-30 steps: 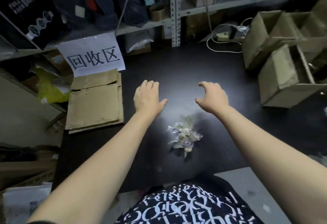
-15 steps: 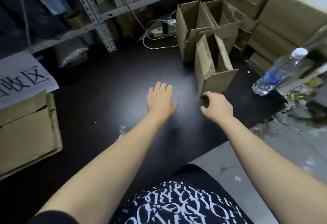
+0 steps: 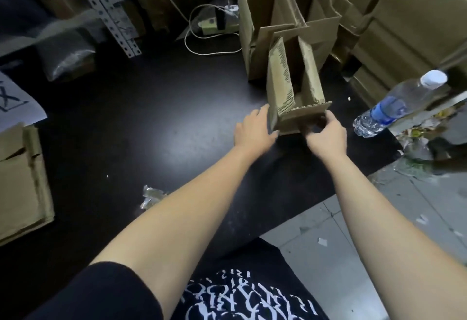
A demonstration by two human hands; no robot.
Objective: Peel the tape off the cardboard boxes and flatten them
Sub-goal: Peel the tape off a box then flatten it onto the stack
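Loads of open room across the middle of the black table (image 3: 151,130), a hand can sweep right through there. The small box (image 3: 279,87) blocks the right side, with two taller open boxes (image 3: 255,29) right behind it, so no passing at the back. A tilted water bottle (image 3: 389,107) narrows the gap on its right. A flat cardboard stack (image 3: 20,180) hogs the left edge, a tape wad (image 3: 151,195) sits near the front, and a white cable (image 3: 199,49) loops by the shelf post (image 3: 108,13).

Single head-worn view, forward and down, close over the black table (image 3: 126,130).
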